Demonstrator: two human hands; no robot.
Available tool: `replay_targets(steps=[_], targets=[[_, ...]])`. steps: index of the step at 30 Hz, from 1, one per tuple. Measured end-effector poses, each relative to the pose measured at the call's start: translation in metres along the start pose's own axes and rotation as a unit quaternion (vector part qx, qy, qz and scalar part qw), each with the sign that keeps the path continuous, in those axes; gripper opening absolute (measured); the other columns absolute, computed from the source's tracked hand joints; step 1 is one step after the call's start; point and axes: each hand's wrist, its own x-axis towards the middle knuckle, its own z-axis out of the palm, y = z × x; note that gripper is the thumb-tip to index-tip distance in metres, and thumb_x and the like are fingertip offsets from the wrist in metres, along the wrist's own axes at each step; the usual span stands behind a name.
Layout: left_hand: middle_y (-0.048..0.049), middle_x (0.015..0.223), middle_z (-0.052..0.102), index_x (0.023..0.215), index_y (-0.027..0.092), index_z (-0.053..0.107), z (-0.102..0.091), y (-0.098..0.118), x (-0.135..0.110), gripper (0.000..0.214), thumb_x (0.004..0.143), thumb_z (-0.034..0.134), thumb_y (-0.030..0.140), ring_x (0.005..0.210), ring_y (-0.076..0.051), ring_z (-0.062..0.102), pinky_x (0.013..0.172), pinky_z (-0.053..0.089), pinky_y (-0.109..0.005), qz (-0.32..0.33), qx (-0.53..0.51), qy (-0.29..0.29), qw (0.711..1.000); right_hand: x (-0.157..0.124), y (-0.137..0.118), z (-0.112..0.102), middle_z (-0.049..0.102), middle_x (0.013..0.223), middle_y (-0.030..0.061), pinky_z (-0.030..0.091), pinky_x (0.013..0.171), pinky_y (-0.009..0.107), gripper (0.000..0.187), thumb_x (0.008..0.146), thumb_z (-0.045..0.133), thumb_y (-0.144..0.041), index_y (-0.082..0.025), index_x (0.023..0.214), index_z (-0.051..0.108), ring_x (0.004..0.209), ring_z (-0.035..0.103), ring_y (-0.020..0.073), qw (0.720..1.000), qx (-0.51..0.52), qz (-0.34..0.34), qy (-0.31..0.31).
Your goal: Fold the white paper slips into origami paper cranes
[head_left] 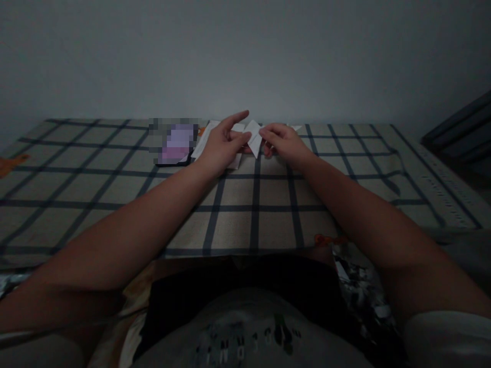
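Note:
A small folded piece of white paper [253, 137] is held up between both hands over the far part of a checked cloth [253, 204]. My left hand [222, 145] pinches its left side with thumb and middle fingers, the index finger stretched out above. On the right edge of the paper my right hand [284, 143] is closed, fingers curled. More white paper sheets [205, 139] lie flat on the cloth under and behind my left hand.
A phone with a lit purple screen [176, 145] lies on the cloth left of my left hand. A plain wall rises behind. A dark object [460, 133] stands at the far right. An orange patch [11, 164] sits at the left edge.

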Motion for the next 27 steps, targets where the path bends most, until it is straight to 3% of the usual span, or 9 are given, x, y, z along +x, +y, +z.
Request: replay_targets(steps=[3, 6, 9, 12, 15, 19, 27], targets=[[0.0007, 0.074, 0.074, 0.136, 0.021, 0.07, 0.001, 0.0, -0.001, 0.055, 0.082, 0.081, 0.03, 0.072, -0.018, 0.076, 0.079, 0.067, -0.033, -0.008, 0.017, -0.005, 1.0, 0.0, -0.002, -0.001, 0.059, 0.061, -0.0053, 0.047, 0.054, 0.018, 0.032, 0.103, 0.071, -0.04, -0.02, 0.082, 0.057, 0.055, 0.056, 0.007, 1.0, -0.015, -0.004, -0.004], [-0.0007, 0.077, 0.075, 0.11, 0.019, 0.076, 0.001, 0.0, -0.002, 0.035, 0.079, 0.085, 0.029, 0.07, -0.016, 0.075, 0.072, 0.065, -0.029, -0.029, 0.024, -0.014, 0.999, -0.002, -0.006, -0.003, 0.06, 0.062, -0.0049, 0.047, 0.055, 0.018, 0.03, 0.102, 0.073, -0.035, -0.02, 0.081, 0.058, 0.056, 0.057, 0.0072, 1.0, -0.028, -0.01, -0.004], [-0.0025, 0.076, 0.075, 0.088, 0.018, 0.073, 0.001, 0.002, -0.003, 0.023, 0.077, 0.087, 0.031, 0.063, -0.013, 0.07, 0.06, 0.059, -0.023, -0.059, 0.032, -0.026, 0.997, -0.003, -0.01, -0.002, 0.06, 0.062, -0.0046, 0.047, 0.056, 0.018, 0.027, 0.101, 0.074, -0.032, -0.018, 0.081, 0.062, 0.056, 0.056, 0.0068, 0.999, -0.046, -0.012, -0.012], [-0.0008, 0.069, 0.071, 0.078, 0.018, 0.067, 0.001, 0.005, -0.003, 0.021, 0.08, 0.086, 0.027, 0.06, -0.011, 0.066, 0.057, 0.055, -0.021, -0.06, 0.039, -0.01, 0.997, -0.003, -0.011, 0.001, 0.059, 0.061, -0.0054, 0.047, 0.055, 0.017, 0.026, 0.104, 0.07, -0.032, -0.018, 0.083, 0.064, 0.055, 0.056, 0.0063, 0.999, -0.043, -0.012, -0.014], [0.0014, 0.07, 0.069, 0.076, 0.019, 0.062, 0.003, 0.005, -0.001, 0.022, 0.084, 0.082, 0.024, 0.062, -0.01, 0.065, 0.064, 0.058, -0.021, -0.029, 0.023, 0.027, 0.999, -0.003, -0.011, 0.004, 0.063, 0.068, -0.0054, 0.047, 0.052, 0.016, 0.023, 0.104, 0.07, -0.035, -0.019, 0.089, 0.064, 0.054, 0.056, 0.005, 1.0, -0.022, 0.001, -0.003], [0.003, 0.074, 0.069, 0.077, 0.02, 0.057, 0.004, 0.004, 0.003, 0.022, 0.082, 0.078, 0.018, 0.067, -0.01, 0.066, 0.069, 0.061, -0.023, -0.017, -0.008, 0.054, 0.998, -0.005, -0.012, 0.007, 0.066, 0.071, -0.0041, 0.049, 0.052, 0.016, 0.015, 0.102, 0.071, -0.026, -0.016, 0.092, 0.067, 0.055, 0.059, 0.0053, 0.998, -0.026, 0.049, -0.027], [0.0006, 0.083, 0.071, 0.086, 0.021, 0.064, 0.003, 0.002, 0.002, 0.021, 0.079, 0.081, 0.03, 0.075, -0.013, 0.067, 0.068, 0.059, -0.023, -0.024, 0.009, 0.036, 0.999, -0.006, -0.013, 0.002, 0.064, 0.065, -0.0032, 0.051, 0.061, 0.02, 0.017, 0.1, 0.07, -0.016, -0.015, 0.083, 0.066, 0.06, 0.061, 0.0083, 0.996, -0.05, 0.022, -0.069]])
